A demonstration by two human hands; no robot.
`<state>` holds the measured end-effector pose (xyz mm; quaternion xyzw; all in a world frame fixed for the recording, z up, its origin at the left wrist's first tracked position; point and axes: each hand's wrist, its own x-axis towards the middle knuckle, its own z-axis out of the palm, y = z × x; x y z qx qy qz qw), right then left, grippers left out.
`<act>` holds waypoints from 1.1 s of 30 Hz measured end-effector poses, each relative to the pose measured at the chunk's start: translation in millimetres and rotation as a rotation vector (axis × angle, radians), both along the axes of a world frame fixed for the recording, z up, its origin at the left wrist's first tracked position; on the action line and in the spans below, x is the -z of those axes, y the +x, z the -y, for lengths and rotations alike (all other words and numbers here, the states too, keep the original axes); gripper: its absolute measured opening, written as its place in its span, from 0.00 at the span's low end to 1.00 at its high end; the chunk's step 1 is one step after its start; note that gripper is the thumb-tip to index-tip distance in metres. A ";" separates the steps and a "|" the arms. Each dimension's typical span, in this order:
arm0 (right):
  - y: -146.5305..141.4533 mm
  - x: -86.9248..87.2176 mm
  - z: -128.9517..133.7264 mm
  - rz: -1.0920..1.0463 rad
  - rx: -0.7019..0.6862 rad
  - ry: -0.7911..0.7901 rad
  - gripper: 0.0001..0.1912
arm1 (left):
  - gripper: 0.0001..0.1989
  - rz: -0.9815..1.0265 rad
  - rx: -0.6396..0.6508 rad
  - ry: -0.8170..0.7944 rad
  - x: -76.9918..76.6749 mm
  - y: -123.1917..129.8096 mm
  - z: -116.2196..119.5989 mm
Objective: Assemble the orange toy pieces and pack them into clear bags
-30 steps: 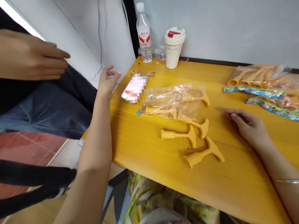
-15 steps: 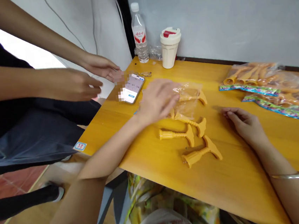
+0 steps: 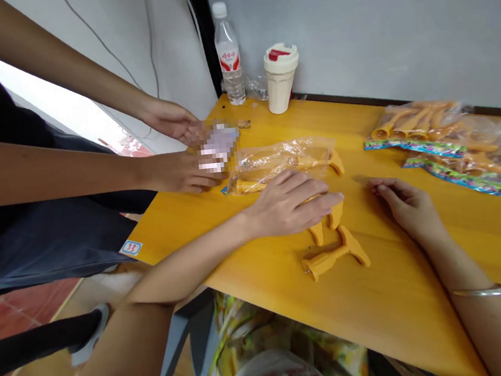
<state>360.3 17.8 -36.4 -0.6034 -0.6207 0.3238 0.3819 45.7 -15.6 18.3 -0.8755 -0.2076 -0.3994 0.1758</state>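
"Yellow table [image 3: 420, 296], pale wall [image 3: 364, 35] behind it. Where are the handles?"

"One orange handle [image 3: 334, 256] lies uncovered near the front edge; two more show only their crosspieces [image 3: 336, 214] past the left hand [image 3: 294, 204]. They look like light, stiff plastic, probably smooth, hardly fragile. I'd take hold of the narrow stem."

"Has the left hand gripped one?"

"I can't tell; its fingers stretch out over them, undersides hidden. The right hand [image 3: 400, 203] rests with fingertips pinched together, nothing visible between."

"What differs from half a second ago?"

"The left hand has moved from over the clear bag [image 3: 274, 155] to over the handles. Beyond, a co-worker's nearer hand [image 3: 178, 171], apart earlier, is now at the phone [image 3: 219, 146]."
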 end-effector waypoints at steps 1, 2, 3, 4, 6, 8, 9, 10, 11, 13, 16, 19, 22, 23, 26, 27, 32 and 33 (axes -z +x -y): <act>-0.2 -0.2 0.0 0.005 -0.002 0.002 0.20 | 0.16 -0.001 -0.005 -0.004 -0.2 -0.2 0.2; -0.4 -0.4 -0.1 0.009 -0.001 0.005 0.20 | 0.16 -0.001 -0.010 -0.008 -0.4 -0.2 0.4; -0.6 -0.6 -0.1 0.010 0.000 0.008 0.19 | 0.16 0.000 -0.013 -0.009 -0.6 0.0 0.6; -0.8 -0.7 -0.1 0.009 0.003 0.011 0.19 | 0.16 0.004 -0.016 -0.010 -0.7 0.2 0.8; -1.0 -0.9 0.0 0.005 0.005 0.010 0.19 | 0.16 0.018 -0.014 0.001 -0.8 0.9 0.8; -1.0 -1.1 0.1 0.005 0.001 0.004 0.18 | 0.15 0.027 -0.008 0.014 -0.6 1.3 0.5; -1.0 -1.2 0.2 0.009 0.000 0.003 0.18 | 0.15 0.026 -0.006 0.017 -0.4 1.4 0.4; -1.0 -1.3 0.3 0.013 0.001 0.003 0.18 | 0.16 0.021 -0.004 0.014 -0.2 1.4 0.4; -1.0 -1.4 0.4 0.018 0.002 0.004 0.17 | 0.16 0.013 -0.004 0.006 0.0 1.3 0.4; -1.0 -1.4 0.5 0.023 0.002 0.004 0.17 | 0.16 -0.004 -0.011 -0.013 0.2 1.1 0.8; -0.4 -0.7 0.2 0.014 -0.006 0.006 0.16 | 0.15 -0.024 -0.039 -0.018 0.2 1.7 1.9; 0.4 0.5 -0.5 0.016 -0.013 0.010 0.16 | 0.14 -0.027 -0.057 0.010 0.0 2.1 2.1; 0.6 1.3 -0.5 0.028 -0.012 0.007 0.17 | 0.14 -0.015 -0.072 -0.003 -1.2 -2.2 0.0; 0.4 1.5 -0.4 0.031 -0.011 0.010 0.17 | 0.15 -0.004 -0.090 -0.035 -2.0 -5.2 -1.3; -0.3 2.1 0.1 0.049 -0.022 0.045 0.16 | 0.18 0.096 -0.203 -0.174 -6.1 -17.8 -7.8; -0.5 2.4 0.2 0.055 -0.029 0.056 0.16 | 0.19 0.149 -0.256 -0.215 -8.0 -22.6 -10.9; -0.6 3.1 -0.4 0.058 -0.036 0.075 0.15 | 0.21 0.422 -0.459 -0.317 -18.1 -47.9 -32.9; -0.7 2.8 -0.3 0.060 -0.037 0.079 0.15 | 0.21 0.476 -0.474 -0.336 -19.2 -54.6 -38.7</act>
